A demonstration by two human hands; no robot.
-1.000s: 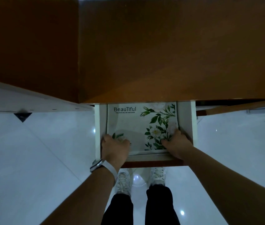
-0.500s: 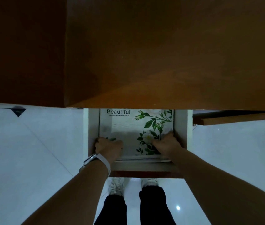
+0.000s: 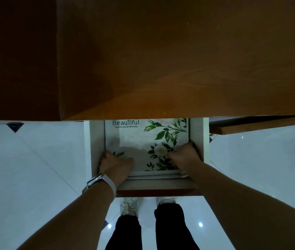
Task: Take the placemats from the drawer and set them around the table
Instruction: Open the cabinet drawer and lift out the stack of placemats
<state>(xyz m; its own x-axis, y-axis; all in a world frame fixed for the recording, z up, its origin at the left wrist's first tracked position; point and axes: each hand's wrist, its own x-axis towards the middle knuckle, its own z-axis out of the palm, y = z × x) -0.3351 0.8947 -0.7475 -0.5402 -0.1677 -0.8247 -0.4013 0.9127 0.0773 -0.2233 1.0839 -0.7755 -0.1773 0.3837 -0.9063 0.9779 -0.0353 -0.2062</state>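
Lower centre: left grip (image 3: 116,163) and right grip (image 3: 185,157) curled onto near corners of stacked floral placemats (image 3: 139,141), inside open white drawer (image 3: 196,134) beneath brown worktop (image 3: 161,60). Likely trouble: far edge catching under worktop lip, or lower mats slipping out.

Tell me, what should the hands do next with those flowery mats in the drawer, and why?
Probably lift the near edge of the placemats and draw them toward the body. The left hand and right hand each grip a near corner. The mats lie in the open drawer, and their far end runs under the wooden top, so lifting straight up looks blocked.
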